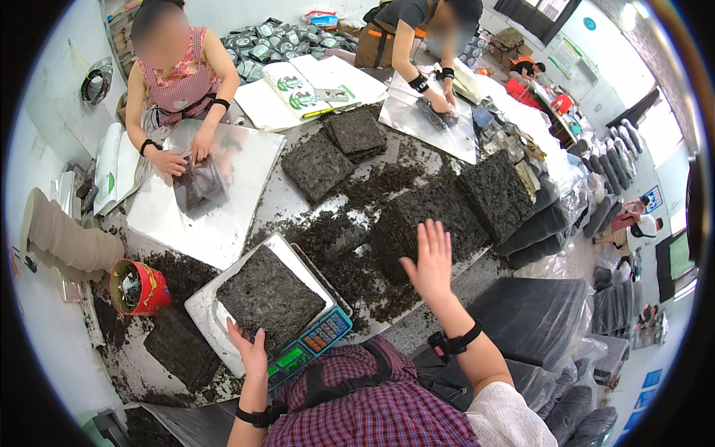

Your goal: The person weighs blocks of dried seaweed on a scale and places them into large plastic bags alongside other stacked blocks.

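Observation:
A square stack of dark dried seaweed sheets (271, 299) lies on the white pan (202, 308) of a digital weighing scale, whose keypad (324, 332) and lit green display face me. My left hand (249, 349) is at the stack's near left edge, its thumb and fingers spread; whether it presses on the sheets is hard to tell. Further right, my right hand (433, 265) is stretched out flat with fingers apart, over or just in front of a large seaweed pile (447, 204). Nothing is held in it. Another thick stack (497, 195) leans beside that pile.
Two smaller stacks (318, 167) lie mid-table among dark crumbs. A red bucket (151, 288) and another stack (184, 352) are at left. Across the table, one co-worker's hands (179, 162) handle a clear bag; a second co-worker's hands (441, 106) work on a wrapped bundle.

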`<state>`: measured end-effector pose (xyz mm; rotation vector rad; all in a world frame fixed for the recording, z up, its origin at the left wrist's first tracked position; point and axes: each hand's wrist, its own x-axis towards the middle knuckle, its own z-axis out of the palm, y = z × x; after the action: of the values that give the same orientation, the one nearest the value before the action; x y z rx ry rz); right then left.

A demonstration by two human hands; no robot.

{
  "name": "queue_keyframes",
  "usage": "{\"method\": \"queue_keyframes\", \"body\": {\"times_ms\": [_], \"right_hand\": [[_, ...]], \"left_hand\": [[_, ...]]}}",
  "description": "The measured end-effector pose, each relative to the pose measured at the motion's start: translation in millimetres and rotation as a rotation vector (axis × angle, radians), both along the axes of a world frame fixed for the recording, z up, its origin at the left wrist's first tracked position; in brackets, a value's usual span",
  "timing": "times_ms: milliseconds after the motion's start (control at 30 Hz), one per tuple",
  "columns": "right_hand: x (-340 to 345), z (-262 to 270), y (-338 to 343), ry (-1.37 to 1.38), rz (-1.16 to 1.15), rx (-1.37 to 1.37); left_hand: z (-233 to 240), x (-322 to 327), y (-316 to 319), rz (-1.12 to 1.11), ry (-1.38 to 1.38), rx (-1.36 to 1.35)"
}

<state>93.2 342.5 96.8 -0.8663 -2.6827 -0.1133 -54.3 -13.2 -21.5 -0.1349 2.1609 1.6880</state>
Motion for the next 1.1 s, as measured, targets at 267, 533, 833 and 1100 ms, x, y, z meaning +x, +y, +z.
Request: {"method": "queue_keyframes", "body": {"times_ms": [267, 533, 833, 1100], "right_hand": [[27, 27, 41, 0.231, 0.008, 0.024], [22, 3, 27, -0.100, -0.129, 0.055], [35, 75, 51, 0.159, -0.202, 0.050], [1, 89, -6, 0.718, 0.122, -0.555]], "left_hand": [[1, 3, -5, -0.127, 0.193, -0.102], [-5, 4, -5, -0.163, 0.255, -0.110], [-5, 5, -7, -0.173, 0.216, -0.033], [23, -2, -1, -0.140, 0.405, -0.095]]}}
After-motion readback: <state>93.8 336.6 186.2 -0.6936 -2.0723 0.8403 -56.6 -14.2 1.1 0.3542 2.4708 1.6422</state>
